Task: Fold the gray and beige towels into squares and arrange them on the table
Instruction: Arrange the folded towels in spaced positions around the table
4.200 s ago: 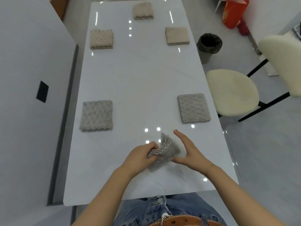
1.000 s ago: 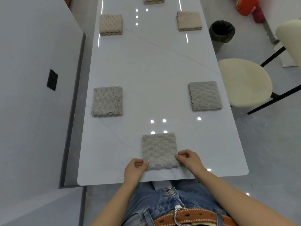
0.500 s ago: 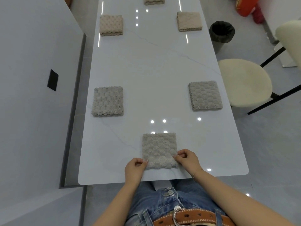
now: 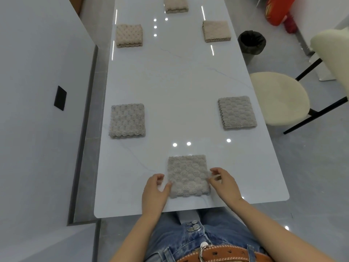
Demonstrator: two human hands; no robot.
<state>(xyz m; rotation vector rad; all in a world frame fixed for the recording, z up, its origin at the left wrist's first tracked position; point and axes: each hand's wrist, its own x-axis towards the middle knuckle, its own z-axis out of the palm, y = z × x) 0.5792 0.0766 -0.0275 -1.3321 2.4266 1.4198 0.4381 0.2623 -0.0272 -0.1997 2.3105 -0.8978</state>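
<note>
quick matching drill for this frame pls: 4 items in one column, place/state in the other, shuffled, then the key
Items
1. nearest gray towel
2. left gray towel
3. right beige towel
4. bin

Places/states
A. on the floor beside the table, lined with a black bag
B. far end of the table, on the chair side
C. between the left hand and right hand at the near edge
D. mid table, on the wall side

Pairs: 1-C, 2-D, 3-B, 4-A
</note>
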